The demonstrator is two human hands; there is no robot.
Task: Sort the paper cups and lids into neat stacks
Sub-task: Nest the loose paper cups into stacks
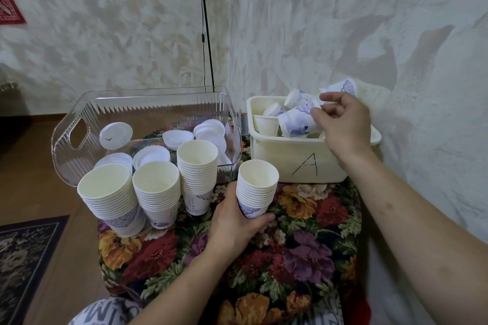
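My left hand (233,221) grips the base of a stack of white paper cups (256,185) standing on the flowered cloth. Three more cup stacks (111,198) (157,192) (198,174) stand in a row to its left. My right hand (343,124) reaches into the cream bin marked "A" (287,163), its fingertips touching a loose blue-patterned cup (297,121) lying on its side among several other loose cups. White lids (211,129) lie scattered in the clear plastic basket (68,150); one lid (116,135) leans against its wall.
The flowered cloth (303,245) covers a small table in a wall corner. A black cord (204,34) hangs down behind the clear basket. A dark rug (23,258) lies on the wooden floor at the left.
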